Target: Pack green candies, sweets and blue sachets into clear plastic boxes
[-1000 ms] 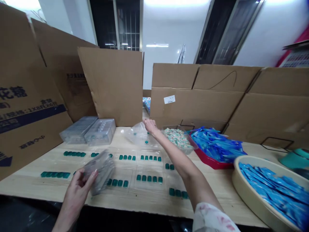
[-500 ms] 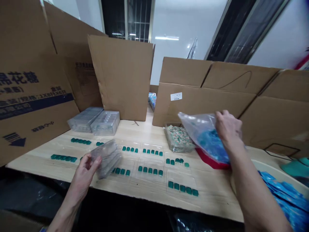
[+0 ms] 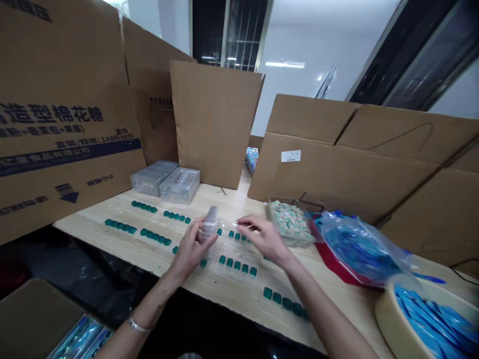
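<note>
Above the table [image 3: 239,294], the left hand [image 3: 190,249] grips trays [image 3: 210,223].

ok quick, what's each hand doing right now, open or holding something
Left hand: closed on a stack of clear plastic trays.
Right hand: partly curled and blurred; whether it holds anything cannot be told.

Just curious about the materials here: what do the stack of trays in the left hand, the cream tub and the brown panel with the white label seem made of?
Tray stack: probably thin, clear plastic, faintly shiny; it looks translucent, though blurred.
Cream tub: likely plastic, smooth and opaque, one even colour.
Brown panel: apparently matte cardboard, judging by its fold lines.
</note>
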